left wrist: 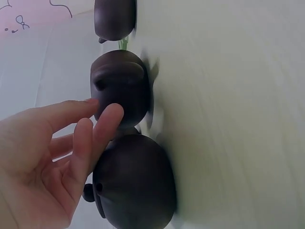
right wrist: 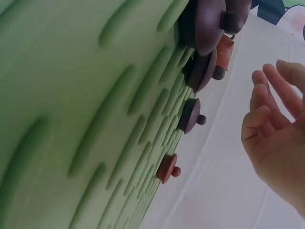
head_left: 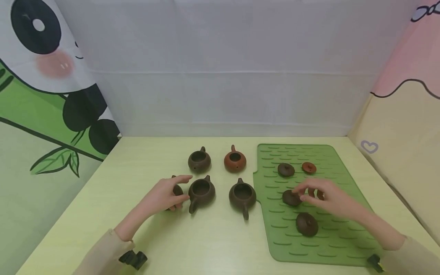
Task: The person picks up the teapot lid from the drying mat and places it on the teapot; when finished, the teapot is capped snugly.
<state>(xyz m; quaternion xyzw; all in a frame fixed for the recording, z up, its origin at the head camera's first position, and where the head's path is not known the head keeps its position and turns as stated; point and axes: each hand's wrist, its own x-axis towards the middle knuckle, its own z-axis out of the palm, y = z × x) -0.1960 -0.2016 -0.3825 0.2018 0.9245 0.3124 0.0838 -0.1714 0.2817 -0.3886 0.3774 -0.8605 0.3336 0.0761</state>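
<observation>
My left hand (head_left: 167,195) is over a dark teapot (head_left: 177,190) that it partly hides in the head view. In the left wrist view this teapot (left wrist: 136,186) shows a knobbed lid. Thumb and forefinger are spread toward the lidless dark teapot (head_left: 201,191) beside it; contact with either pot is unclear. My right hand (head_left: 324,194), fingers loosely bent and holding nothing, hovers above the green mat (head_left: 275,244). From the head it overlaps a dark lid (head_left: 290,198), but the right wrist view shows it apart from the lids. Another dark lid (head_left: 307,224) lies nearer me.
Farther back stand a dark lidless teapot (head_left: 199,160) and a reddish-brown lidless one (head_left: 235,160). One more lidless dark teapot (head_left: 242,195) sits beside the mat's left edge. A dark lid (head_left: 286,170) and a small reddish lid (head_left: 309,167) lie on the mat's far part.
</observation>
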